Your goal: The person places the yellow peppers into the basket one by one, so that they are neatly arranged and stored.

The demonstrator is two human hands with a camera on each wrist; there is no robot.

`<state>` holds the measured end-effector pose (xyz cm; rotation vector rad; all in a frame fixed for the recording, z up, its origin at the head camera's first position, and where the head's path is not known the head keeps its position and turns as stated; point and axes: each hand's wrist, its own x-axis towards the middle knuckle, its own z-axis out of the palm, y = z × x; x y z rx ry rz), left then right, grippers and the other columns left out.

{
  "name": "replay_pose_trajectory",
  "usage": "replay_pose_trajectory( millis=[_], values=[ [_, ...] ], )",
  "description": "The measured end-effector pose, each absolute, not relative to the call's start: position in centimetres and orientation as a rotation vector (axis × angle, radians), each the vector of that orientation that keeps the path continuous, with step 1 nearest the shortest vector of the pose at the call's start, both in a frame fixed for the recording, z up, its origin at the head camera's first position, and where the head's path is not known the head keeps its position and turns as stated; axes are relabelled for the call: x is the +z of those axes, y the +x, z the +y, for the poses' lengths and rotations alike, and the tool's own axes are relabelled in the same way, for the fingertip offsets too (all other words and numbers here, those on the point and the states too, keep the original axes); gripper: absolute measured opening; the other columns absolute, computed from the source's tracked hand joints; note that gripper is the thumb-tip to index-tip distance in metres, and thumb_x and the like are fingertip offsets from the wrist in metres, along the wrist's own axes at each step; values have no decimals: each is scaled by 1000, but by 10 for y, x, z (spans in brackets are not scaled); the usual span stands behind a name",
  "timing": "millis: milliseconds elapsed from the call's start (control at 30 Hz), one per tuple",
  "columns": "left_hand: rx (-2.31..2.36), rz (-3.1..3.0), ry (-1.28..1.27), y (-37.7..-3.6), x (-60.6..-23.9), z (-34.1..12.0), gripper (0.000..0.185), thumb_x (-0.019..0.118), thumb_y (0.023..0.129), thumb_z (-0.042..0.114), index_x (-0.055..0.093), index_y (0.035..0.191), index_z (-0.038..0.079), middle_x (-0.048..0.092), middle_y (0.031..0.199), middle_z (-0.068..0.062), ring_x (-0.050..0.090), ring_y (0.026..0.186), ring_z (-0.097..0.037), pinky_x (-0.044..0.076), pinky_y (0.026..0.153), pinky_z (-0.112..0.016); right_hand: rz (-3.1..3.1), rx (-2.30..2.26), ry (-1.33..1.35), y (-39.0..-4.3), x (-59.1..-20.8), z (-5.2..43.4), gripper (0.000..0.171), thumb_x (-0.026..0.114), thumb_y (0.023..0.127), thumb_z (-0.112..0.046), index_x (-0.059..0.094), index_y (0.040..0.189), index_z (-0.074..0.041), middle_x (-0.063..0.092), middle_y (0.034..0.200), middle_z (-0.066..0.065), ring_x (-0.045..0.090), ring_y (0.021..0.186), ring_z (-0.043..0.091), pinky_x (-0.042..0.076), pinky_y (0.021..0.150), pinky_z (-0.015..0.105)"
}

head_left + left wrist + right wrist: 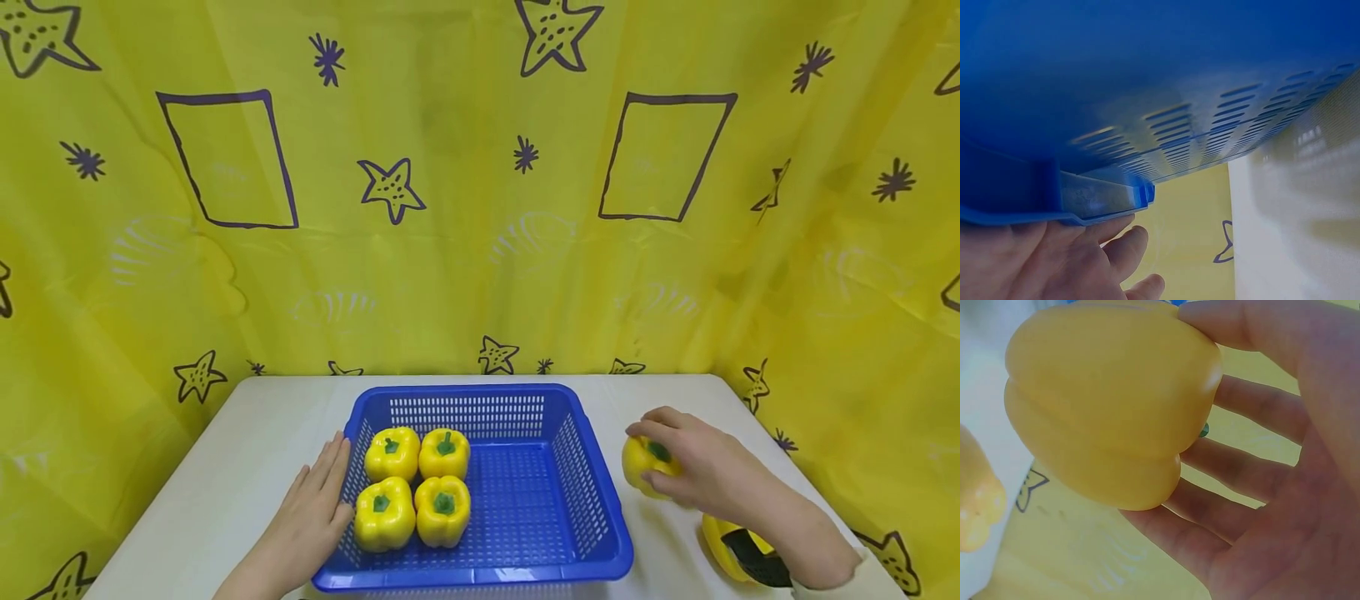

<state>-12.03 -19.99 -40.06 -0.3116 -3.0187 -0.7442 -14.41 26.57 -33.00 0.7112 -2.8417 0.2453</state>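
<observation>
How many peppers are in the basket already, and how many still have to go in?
Four yellow peppers already sit in the blue basket, filling its left half. The right hand grips a fifth pepper on the table, while the left hand rests flat against the basket's side. One more pepper lies by the right wrist.

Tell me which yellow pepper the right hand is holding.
The pepper on the table right of the blue basket, under the right hand; four others sit inside.

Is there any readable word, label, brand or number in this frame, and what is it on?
None. The yellow backdrop carries only drawn stars and rectangles.
The blue basket, the peppers in it and the pepper gripped by the right hand show no lettering.
</observation>
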Motion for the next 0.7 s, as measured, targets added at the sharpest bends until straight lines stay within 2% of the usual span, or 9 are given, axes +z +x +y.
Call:
replay_pose_trajectory(
  millis=[233,700],
  values=[
    [-725,-3009,-319,-121,-401,-200,69,46,96,17,17,156,-3,12,165,-21,15,151,-44,12,117,-69,-2823,253,736,-148,-316,257,42,81,76,-23,70,117,-18,66,120,6,67,98,23,60,79,43],
    [-728,-3003,-318,-119,-401,-200,69,46,96,16,18,156,-2,13,165,-21,16,151,-44,12,118,-69,-2850,302,839,-153,-300,226,39,77,81,-22,69,120,-20,65,123,4,65,103,20,58,84,41]
  ],
)
